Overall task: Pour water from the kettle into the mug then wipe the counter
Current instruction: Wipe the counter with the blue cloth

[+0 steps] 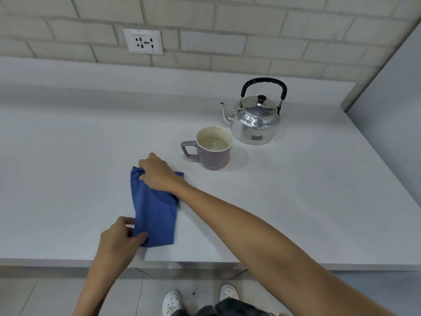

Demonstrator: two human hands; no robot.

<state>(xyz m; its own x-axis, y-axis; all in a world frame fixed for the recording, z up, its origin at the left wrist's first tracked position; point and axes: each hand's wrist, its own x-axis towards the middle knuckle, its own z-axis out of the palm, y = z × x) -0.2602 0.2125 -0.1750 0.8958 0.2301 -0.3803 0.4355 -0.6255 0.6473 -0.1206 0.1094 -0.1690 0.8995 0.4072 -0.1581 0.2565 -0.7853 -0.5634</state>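
A folded blue cloth (pixel 155 215) lies lengthwise on the grey counter (pixel 68 167). My right hand (pixel 157 173) pinches its far end, and my left hand (pixel 120 238) pinches its near left corner. Beyond the cloth to the right stands a purple mug (pixel 213 156) with a cream inside and water in it, handle pointing left. Just behind the mug sits a shiny metal kettle (pixel 257 119) with a black handle, lid on, spout pointing left.
A brick-pattern wall with a white power socket (pixel 143 41) runs along the back. A grey side panel (pixel 391 110) closes the counter on the right. The counter's front edge (pixel 205 264) is close to me, with tiled floor and my white shoes below.
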